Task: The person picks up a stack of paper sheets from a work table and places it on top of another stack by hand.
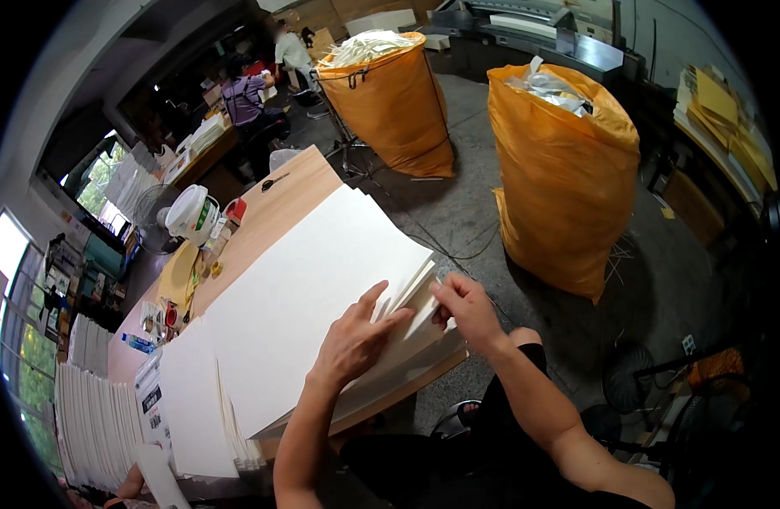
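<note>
— hands first: where are they?
— both at the near right corner of a big stack of white sheets point(305, 288) on a long wooden table point(280, 187). left hand point(356, 335) lies flat on top of the stack, fingers spread and pressing down, holding nothing. right hand point(466, 305) is at the stack's edge, fingers pinched narrow on the corner of a few sheets, lifting them slightly off the rest.
— and the stack itself?
— it covers most of the near half of the table, its corner hanging a little past the table edge by the person's lap. a smaller pile of white sheets point(195, 399) lies just beside it on the left, overlapping its lower corner.
— what else is on the table?
— farther along the left side, a white bucket point(192, 214), a small red thing, tape rolls and bits too small to tell. black scissors point(274, 181) lie near the far end.
— beyond the table?
— two tall orange sacks point(568, 182) stand on the grey floor, both stuffed with pale scraps. a person in a purple top point(242, 97) sits at another desk far back, another in white stands behind.
</note>
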{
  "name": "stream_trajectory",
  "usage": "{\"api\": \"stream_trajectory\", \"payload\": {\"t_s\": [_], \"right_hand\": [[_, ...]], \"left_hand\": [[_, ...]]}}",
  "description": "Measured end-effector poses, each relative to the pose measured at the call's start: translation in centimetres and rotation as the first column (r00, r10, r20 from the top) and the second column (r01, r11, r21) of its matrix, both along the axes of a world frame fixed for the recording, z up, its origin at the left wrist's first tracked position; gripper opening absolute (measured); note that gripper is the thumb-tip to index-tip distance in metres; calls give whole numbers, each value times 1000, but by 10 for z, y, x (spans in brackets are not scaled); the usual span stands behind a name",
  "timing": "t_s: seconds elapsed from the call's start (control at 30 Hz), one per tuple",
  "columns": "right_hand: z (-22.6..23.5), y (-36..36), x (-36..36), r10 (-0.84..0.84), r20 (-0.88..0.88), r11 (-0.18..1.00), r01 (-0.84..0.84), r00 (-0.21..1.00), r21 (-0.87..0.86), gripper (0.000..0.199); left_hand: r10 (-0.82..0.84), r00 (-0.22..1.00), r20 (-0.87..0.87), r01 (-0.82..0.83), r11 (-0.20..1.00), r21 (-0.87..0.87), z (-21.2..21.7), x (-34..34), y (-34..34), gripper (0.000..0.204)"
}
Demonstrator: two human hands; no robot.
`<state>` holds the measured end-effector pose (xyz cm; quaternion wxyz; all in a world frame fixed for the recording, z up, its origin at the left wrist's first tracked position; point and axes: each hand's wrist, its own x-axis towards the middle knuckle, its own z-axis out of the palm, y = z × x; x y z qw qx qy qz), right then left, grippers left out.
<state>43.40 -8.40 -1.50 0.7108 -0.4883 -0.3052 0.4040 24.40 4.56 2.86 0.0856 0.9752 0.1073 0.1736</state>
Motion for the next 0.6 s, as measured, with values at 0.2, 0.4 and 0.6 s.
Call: {"api": "stream_trajectory", "payload": {"t_s": [0.2,0.4,0.6], "right_hand": [[3,2,1,-38,313,989,81,949,-125,35],[4,2,9,106,-215,994,-105,971,14,34],[4,2,13,126,-184,992,-129,975,-2,33]], "left_hand": [[26,999,-44,-33,989,-143,7,-2,-1,34],[10,1000,-2,-10,984,-177,12,-3,-7,55],[6,1000,-29,-12,978,-208,14,-2,-4,58]]}}
